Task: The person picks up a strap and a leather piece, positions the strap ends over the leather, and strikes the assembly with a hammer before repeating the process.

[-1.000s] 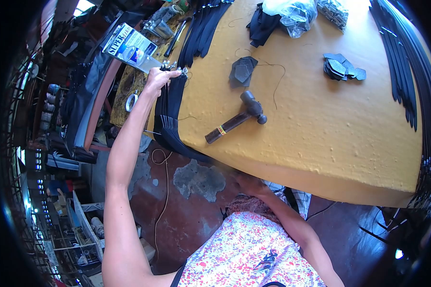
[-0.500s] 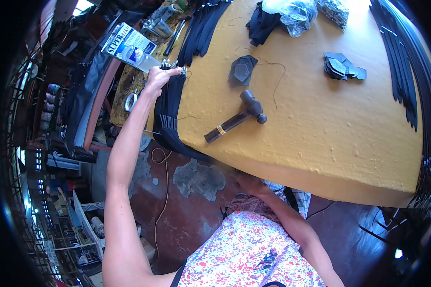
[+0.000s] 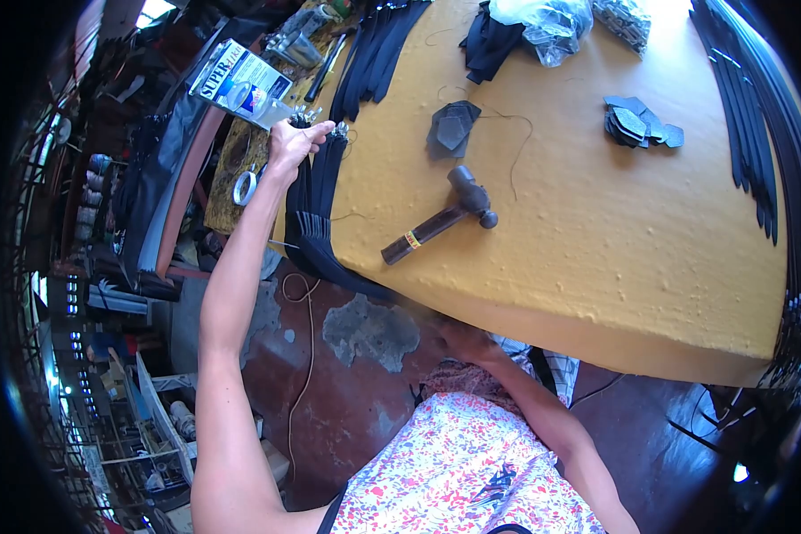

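At the upper left of the frame a glue box (image 3: pixel 238 82) sat just off the yellow worktop (image 3: pixel 596 222). Beside it the left hand (image 3: pixel 291 142) was closed around the metal-tipped ends of a bundle of black straps (image 3: pixel 316 200), which draped over the worktop's left edge, seemingly gathered to keep them even. A hammer (image 3: pixel 440 218) lay mid-frame, near at hand. The right hand (image 3: pixel 458 338) sat under the worktop's lower edge; its grip couldn't be made out.

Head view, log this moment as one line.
left hand: gripping buckle end of black straps at table edge | right hand: under table edge, grip unclear | hammer: lying untouched
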The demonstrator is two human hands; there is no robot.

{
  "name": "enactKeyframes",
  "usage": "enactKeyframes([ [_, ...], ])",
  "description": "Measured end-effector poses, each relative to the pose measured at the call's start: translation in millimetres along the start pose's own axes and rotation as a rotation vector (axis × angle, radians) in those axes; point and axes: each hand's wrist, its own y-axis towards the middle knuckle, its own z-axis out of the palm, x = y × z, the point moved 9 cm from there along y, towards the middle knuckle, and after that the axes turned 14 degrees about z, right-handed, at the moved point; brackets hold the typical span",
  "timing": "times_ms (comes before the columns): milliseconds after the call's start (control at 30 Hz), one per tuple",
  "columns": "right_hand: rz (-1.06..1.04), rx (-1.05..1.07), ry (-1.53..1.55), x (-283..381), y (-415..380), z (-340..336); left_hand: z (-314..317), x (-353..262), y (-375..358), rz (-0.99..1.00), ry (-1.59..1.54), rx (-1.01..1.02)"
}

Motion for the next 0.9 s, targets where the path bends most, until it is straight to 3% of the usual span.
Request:
enactKeyframes([
  [33,0.072,0.179,0.009,-5.5,0.0,15.2,7.4,4.4,-4.7,-0.117,-0.106,0.081],
  [267,0.085,0.145,0.011,-5.6,0.4,7.9,13.2,9.2,2.2,-0.194,-0.313,0.176],
  [333,-0.082,-0.209,0.06,5.8,-4.6,-23.3,16.2,11.3,-1.8,-0.259,-0.317,0.265],
  [467,-0.076,-0.106,0.122,3.7,-2.4,-15.8,15.7,14.0,-1.5,-0.274,-0.285,0.275],
  [533,-0.097,-0.204,0.067,6.3,-4.5,-23.4,12.2,7.9,1.3,-0.169,-0.154,0.249],
  [667,-0.086,-0.278,0.018,7.7,-5.8,-24.6,14.6,18.6,5.1,-0.159,-0.177,0.251],
  [767,0.079,0.088,-0.031,-5.4,1.1,9.4,9.7,11.3,2.9,-0.185,-0.203,0.15],
  [833,0.069,0.116,-0.018,-3.9,1.3,8.3,14.5,19.5,4.7,-0.262,-0.276,0.166],
  [900,0.068,0.119,-0.003,-3.6,0.0,2.6,14.4,17.1,7.5,-0.213,-0.22,0.151],
])
